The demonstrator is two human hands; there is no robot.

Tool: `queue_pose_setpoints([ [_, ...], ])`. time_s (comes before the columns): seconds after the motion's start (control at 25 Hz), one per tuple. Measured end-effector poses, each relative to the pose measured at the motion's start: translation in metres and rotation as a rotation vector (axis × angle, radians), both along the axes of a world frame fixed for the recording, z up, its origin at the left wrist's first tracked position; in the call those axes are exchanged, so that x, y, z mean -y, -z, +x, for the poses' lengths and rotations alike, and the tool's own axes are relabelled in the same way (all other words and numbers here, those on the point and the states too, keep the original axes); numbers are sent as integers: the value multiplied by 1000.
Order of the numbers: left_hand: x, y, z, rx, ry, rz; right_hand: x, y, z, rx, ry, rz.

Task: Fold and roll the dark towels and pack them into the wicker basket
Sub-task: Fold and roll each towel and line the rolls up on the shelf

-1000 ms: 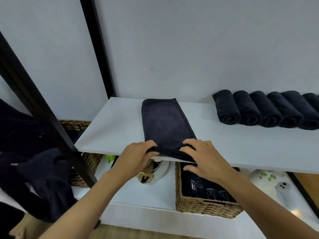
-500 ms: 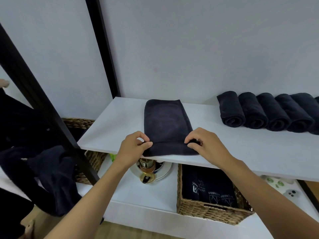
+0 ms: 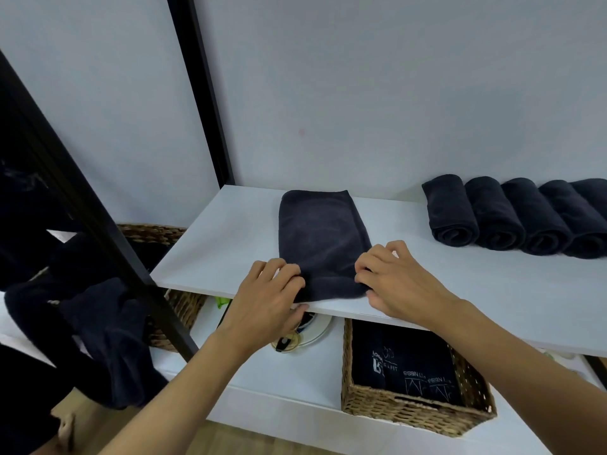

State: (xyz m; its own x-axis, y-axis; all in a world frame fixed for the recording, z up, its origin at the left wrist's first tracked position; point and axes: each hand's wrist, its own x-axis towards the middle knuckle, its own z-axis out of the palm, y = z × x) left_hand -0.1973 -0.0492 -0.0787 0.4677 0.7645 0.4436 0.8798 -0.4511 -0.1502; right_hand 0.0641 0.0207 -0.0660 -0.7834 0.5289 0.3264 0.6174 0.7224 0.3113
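A dark towel [image 3: 320, 231] folded into a long strip lies on the white shelf [image 3: 223, 244], running from the wall to the front edge. Its near end is turned over into a short roll. My left hand [image 3: 266, 297] grips the roll's left end with curled fingers. My right hand [image 3: 394, 280] grips the right end the same way. Several finished rolled dark towels [image 3: 512, 218] lie side by side at the shelf's right. A wicker basket [image 3: 410, 412] stands on the lower shelf below, holding folded dark cloths with white print.
A second wicker basket [image 3: 154, 231] sits at the left behind a slanted black frame bar [image 3: 98, 231]. Loose dark towels [image 3: 98, 333] hang in a heap at the lower left. A round glass and gold object [image 3: 295, 336] lies on the lower shelf.
Both hands have turned the towel's near end over and rolled it a short way towards the wall. The flat part of the strip has become shorter.
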Motion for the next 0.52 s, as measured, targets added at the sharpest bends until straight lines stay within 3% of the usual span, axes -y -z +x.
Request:
queue_pose_setpoints([
  [0.12,-8,-7,-1,41,-22,-89,-6,-11,-3,-68,88,-309],
  [0.24,-19,-20,-3,324,-80,-314,-12,-22,-4,-335,207,-818],
  [0.32,-29,-26,-5,558,-143,-459,-20,-24,-6,-513,227,-988],
  [0.44,-51,-28,-11,713,-200,-649,-30,-20,-10,-567,221,-948],
  [0.52,-62,-27,-13,688,-212,-718,-31,-12,-10,-486,180,-688],
])
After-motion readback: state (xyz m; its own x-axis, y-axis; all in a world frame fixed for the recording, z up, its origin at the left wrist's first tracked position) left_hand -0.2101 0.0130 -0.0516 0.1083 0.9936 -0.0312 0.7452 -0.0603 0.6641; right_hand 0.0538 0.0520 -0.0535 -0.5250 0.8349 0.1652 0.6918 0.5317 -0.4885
